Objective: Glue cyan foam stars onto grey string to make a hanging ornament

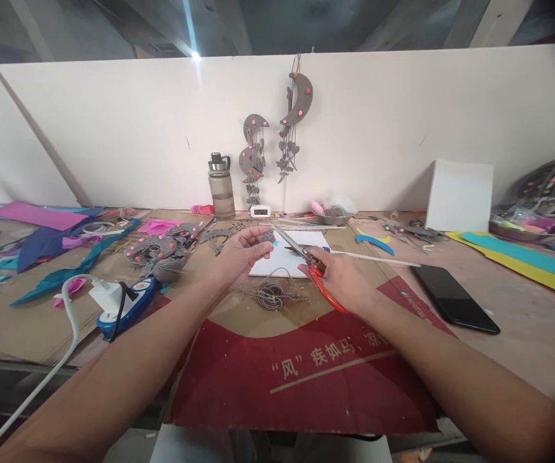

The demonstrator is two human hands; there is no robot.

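My left hand [245,256] pinches a small grey piece [267,238], whose exact shape I cannot make out, between thumb and fingers. Wrapped around red-handled scissors [316,273], my right hand [342,276] points the blades up and left, their tips close to the grey piece. Whether the blades touch it I cannot tell. Under both hands lies a white sheet [284,263]. Just in front of the sheet sits a loose coil of grey cord [274,292], on a red and brown cardboard piece [306,392].
Left are a blue power strip [130,315] with a white cable and grey moon-shaped ornaments [156,247]. A bottle [222,193] and small clock [260,211] stand by the white partition [137,128], where moon ornaments [301,99] hang. Right lies a black phone [453,299].
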